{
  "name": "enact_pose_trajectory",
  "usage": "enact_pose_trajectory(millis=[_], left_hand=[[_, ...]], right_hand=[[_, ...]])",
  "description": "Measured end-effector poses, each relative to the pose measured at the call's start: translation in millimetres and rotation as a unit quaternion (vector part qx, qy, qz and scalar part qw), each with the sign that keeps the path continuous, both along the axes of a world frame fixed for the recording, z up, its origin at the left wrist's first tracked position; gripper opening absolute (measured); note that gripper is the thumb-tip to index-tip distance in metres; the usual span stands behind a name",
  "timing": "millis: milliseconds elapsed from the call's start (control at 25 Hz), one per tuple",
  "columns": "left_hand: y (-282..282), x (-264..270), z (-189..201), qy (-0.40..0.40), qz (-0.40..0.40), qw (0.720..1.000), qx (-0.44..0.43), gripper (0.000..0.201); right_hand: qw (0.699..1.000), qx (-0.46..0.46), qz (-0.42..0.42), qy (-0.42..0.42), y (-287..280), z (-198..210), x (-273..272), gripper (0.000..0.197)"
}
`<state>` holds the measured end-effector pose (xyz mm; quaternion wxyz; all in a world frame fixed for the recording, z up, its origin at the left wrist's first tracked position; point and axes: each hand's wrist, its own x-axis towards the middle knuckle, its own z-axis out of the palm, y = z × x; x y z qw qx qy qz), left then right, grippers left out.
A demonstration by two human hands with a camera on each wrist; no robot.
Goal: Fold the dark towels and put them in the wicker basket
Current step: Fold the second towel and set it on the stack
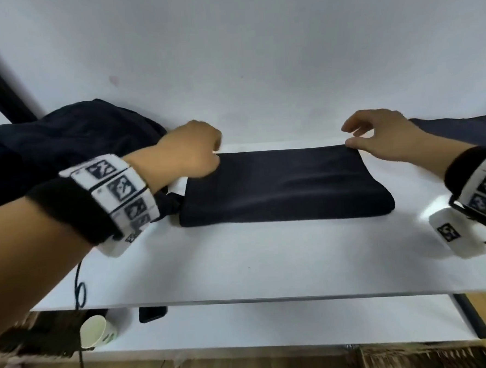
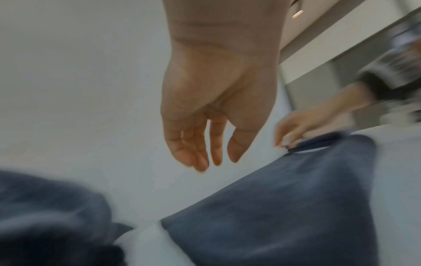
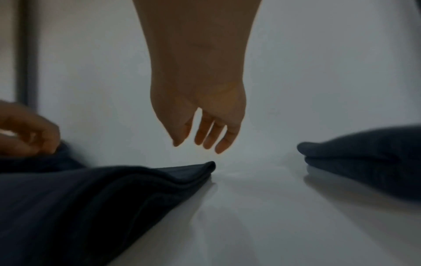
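A dark towel (image 1: 284,184) (image 2: 284,207) (image 3: 79,198) lies folded into a rectangle in the middle of the white table (image 1: 241,263). My left hand (image 1: 206,154) (image 2: 212,158) hovers at its far left corner with relaxed, nearly straight fingers and holds nothing. Over the far right corner my right hand (image 1: 355,134) (image 3: 200,144) hangs with loose fingers just above the cloth, also empty. A crumpled pile of dark towels (image 1: 63,143) (image 2: 45,216) sits at the left. Wicker weave (image 1: 417,355) shows at the bottom edge.
Another folded dark towel (image 1: 460,128) (image 3: 364,158) lies at the far right of the table. On a lower shelf stand a paper cup (image 1: 97,330) and a dark phone (image 1: 151,313). A cable (image 1: 79,290) hangs over the table's front left edge.
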<state>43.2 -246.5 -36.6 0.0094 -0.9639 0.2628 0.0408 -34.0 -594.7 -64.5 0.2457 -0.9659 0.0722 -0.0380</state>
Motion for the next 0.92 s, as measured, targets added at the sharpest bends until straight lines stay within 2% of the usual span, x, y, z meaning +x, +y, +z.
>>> enact_pose_trajectory(millis=[80,160,240,320,400,520,640,800,920], left_hand=[[-10,-37,-8,0.04,-0.062,0.996,0.05,0.029],[-16,-57,-17,0.117,-0.066,0.982,0.135,0.038],[-24,-47,-20,0.133,-0.093,0.969,0.189,0.042],[-37,-28,-19,0.134,-0.132,0.962,0.197,0.049],[-52,-10,-20,0.128,-0.148,0.957,0.212,0.054],[-80,10,-24,0.093,-0.21,0.938,0.26,0.057],[-101,22,-22,0.128,-0.243,0.931,0.239,0.061],[-103,38,-29,0.151,-0.262,0.927,0.221,0.064],[-102,38,-34,0.104,-0.278,0.926,0.233,0.061]], right_hand=[[0.992,-0.053,0.106,0.05,11,0,-20,0.032],[0.969,-0.153,0.154,0.116,20,-1,-42,0.048],[0.947,-0.236,0.148,0.157,28,1,-64,0.062],[0.916,-0.333,0.126,0.184,41,5,-90,0.071],[0.892,-0.405,0.135,0.152,58,1,-118,0.078],[0.909,-0.359,0.195,0.086,79,-9,-136,0.076],[0.915,-0.276,0.269,0.122,94,-24,-129,0.07],[0.912,-0.259,0.279,0.152,122,-38,-135,0.064],[0.918,-0.256,0.254,0.165,145,-40,-140,0.075]])
